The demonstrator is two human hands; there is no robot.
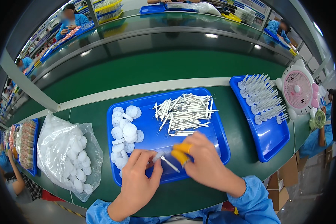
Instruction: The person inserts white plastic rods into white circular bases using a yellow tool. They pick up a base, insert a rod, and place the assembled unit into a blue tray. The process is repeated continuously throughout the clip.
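Note:
My left hand (140,175) pinches a round, translucent white plastic disc (158,156) above the near part of a blue tray (216,149). A thin white stick (170,164) points out from that disc toward the lower right. Close beside it is my right hand (203,158), slightly blurred, with yellow coverings on the fingers. No object shows between those fingers, and they look apart from the stick. Along the tray's left side lie several loose white discs (130,130). A heap of thin white sticks with fine dark ends (183,112) fills its upper right.
A clear bag of white discs (69,156) stands at left, near another filled tray (34,149). To the right, a blue tray (270,143) holds rows of discs with upright sticks (261,97), beside a pink-and-white fan (297,89). People work beyond the green conveyor (156,67).

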